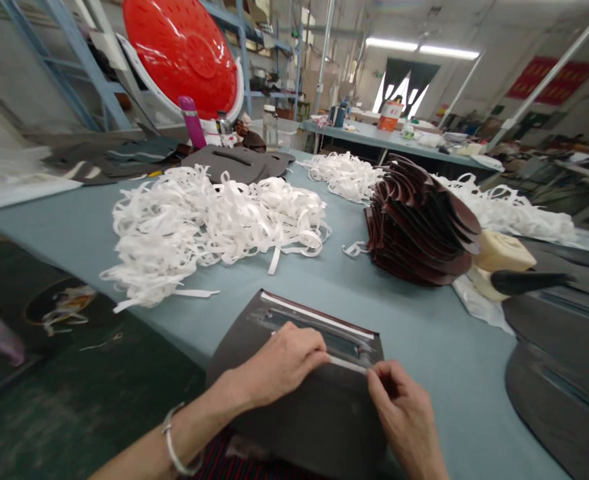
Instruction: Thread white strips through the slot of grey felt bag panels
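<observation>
A dark grey panel (319, 417) lies at the near table edge, one end toward me. Near its far edge is a long slot, with one white strip running along the edge beyond it. A second white strip (348, 365) lies along the slot's near side. My left hand (292, 357) is closed, its fingertips pressing this second strip against the panel and hiding part of it. With thumb and forefinger, my right hand (407, 410) pinches the strip's right end beside the panel's right edge. A metal bangle (172, 443) circles my left wrist.
Beyond the panel sits a tangled heap of white strips (224, 217). A stack of dark brown curved pieces (419, 230) stands to its right. A yellowish container (507, 253), a black-handled tool (529, 281) and more grey panels (564, 380) are at the right.
</observation>
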Tool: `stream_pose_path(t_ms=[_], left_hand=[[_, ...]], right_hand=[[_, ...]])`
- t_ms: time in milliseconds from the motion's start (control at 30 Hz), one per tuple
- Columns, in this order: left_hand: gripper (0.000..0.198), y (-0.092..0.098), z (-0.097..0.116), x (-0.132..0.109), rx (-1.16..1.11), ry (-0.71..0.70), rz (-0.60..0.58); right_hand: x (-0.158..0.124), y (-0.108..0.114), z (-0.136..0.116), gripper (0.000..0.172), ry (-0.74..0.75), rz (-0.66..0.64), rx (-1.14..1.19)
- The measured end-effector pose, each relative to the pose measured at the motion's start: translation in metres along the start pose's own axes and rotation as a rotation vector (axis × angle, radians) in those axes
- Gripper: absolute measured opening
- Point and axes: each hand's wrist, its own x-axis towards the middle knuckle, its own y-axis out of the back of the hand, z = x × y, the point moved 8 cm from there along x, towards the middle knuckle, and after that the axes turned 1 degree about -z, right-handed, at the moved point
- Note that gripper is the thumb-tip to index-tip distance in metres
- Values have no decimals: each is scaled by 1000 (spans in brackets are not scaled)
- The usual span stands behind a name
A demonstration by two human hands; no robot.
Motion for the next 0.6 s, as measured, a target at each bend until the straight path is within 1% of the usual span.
stream_pose_path(t_ms=[100, 167, 233, 333, 400, 533, 600], left_hand=[[22, 26, -38, -17, 38, 117, 47], [25, 39, -58, -28, 44, 163, 69], [26, 47, -75, -35, 29, 233, 108], [23, 53, -97, -42, 19, 409, 190], [22, 54, -105, -42, 12, 490, 233], [19, 56, -112, -38, -11, 512, 264], [18, 56, -117, -38, 4, 544, 267]], right_hand=[[5, -2, 21, 30, -70, 10, -27], [7, -7, 28, 32, -98, -3, -58], [8, -13, 32, 35, -135, -12, -103], [9, -17, 37, 38, -196, -43, -158], [9, -19, 42, 40, -232, -71, -172], [8, -21, 52, 42, -292, -117, -203], [8, -22, 54, 41, -309, -121, -219]])
